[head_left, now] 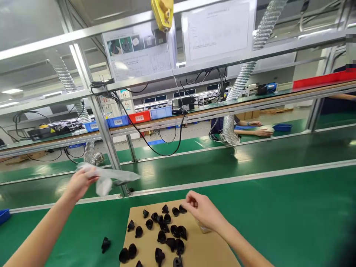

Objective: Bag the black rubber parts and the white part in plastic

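My left hand (79, 182) is raised over the green bench and grips a crumpled clear plastic bag (111, 178) that trails to the right. My right hand (201, 209) rests on the far right corner of a brown cardboard sheet (200, 252), fingers curled together at the sheet's far edge; whether they pinch anything is hidden. Several small black cone-shaped parts (164, 231) lie scattered on the cardboard. One black part (105, 244) lies off the sheet on the green mat to the left.
A green conveyor belt (250, 155) runs across behind the bench, with metal frame posts (107, 141) and dangling black cables. Blue and red bins (139, 118) sit on the upper shelf. Another person's hands (257, 128) rest across the line. A blue bin edge (4, 216) shows at far left.
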{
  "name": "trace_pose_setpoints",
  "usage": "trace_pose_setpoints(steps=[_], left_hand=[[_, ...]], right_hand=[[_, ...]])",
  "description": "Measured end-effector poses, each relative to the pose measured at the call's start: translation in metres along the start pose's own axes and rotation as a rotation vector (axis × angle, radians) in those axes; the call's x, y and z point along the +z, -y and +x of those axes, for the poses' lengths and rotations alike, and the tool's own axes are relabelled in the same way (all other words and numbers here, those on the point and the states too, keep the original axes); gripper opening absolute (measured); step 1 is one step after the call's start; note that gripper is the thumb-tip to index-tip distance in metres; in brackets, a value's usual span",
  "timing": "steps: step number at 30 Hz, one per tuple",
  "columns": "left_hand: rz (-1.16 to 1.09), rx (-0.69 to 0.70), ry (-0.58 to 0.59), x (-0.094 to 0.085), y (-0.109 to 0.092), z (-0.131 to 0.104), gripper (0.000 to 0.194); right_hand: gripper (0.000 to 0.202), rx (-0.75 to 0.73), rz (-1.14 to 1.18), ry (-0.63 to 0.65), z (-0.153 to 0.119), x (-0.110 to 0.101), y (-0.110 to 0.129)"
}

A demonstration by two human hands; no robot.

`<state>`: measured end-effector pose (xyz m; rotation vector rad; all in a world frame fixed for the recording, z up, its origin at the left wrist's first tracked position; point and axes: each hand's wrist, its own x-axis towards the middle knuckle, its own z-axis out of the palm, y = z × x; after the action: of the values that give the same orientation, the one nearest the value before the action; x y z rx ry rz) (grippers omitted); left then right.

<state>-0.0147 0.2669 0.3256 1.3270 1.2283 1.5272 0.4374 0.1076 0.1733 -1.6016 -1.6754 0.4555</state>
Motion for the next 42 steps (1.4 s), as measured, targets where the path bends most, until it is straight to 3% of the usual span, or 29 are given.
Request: trace_pose_setpoints(steps=[3,6,8,10,12,13,14,16,19,22,25,29,36,39,42], left_hand=[[-0.014,-0.021,0.190,0.070,0.014,0.000,0.030],[0.034,-0.038,0.328,0.136,0.055,-0.005,0.031],[0.096,-0.042,0.410,0.175,0.088,-0.016,0.033],[0.175,-0.027,0.506,0.204,0.117,-0.029,0.039],[0.262,-0.006,0.631,0.217,0.138,-0.037,0.049],[0.311,0.009,0.692,0.218,0.144,-0.037,0.054],[0.368,0.028,0.740,0.216,0.149,-0.033,0.058],[0.514,0.081,0.774,0.202,0.154,-0.017,0.057],[0.806,0.154,0.685,0.171,0.159,0.018,0.038],[1.102,0.173,0.608,0.147,0.174,0.040,0.028],[1.336,0.175,0.619,0.144,0.194,0.044,0.029],[1.518,0.161,0.662,0.158,0.214,0.041,0.031],[1.419,0.184,0.672,0.167,0.210,0.045,0.035],[1.245,0.255,0.713,0.167,0.209,0.025,0.034],[1.052,0.290,0.853,0.167,0.210,-0.014,0.031]], right_hand=[[0.027,-0.150,-0.034,0.010,0.021,0.020,0.028],[0.071,-0.219,-0.150,-0.077,0.051,0.043,0.037],[0.090,-0.181,-0.226,-0.111,0.075,0.055,0.029],[0.081,-0.110,-0.269,-0.078,0.095,0.061,0.012],[0.041,-0.059,-0.279,-0.037,0.106,0.059,-0.010],[0.021,-0.043,-0.275,-0.032,0.109,0.054,-0.021],[0.016,-0.031,-0.268,-0.041,0.109,0.048,-0.033],[0.027,-0.016,-0.239,-0.084,0.103,0.033,-0.055],[0.040,-0.028,-0.175,-0.160,0.086,0.015,-0.088],[0.050,-0.053,-0.045,-0.284,0.068,0.012,-0.118],[0.051,-0.072,0.073,-0.376,0.055,0.017,-0.138],[0.052,-0.050,0.064,-0.434,0.052,0.021,-0.147],[0.053,0.015,0.025,-0.383,0.055,0.021,-0.141],[0.051,-0.023,0.034,-0.381,0.055,0.025,-0.140],[0.049,-0.061,0.044,-0.394,0.058,0.031,-0.143]])
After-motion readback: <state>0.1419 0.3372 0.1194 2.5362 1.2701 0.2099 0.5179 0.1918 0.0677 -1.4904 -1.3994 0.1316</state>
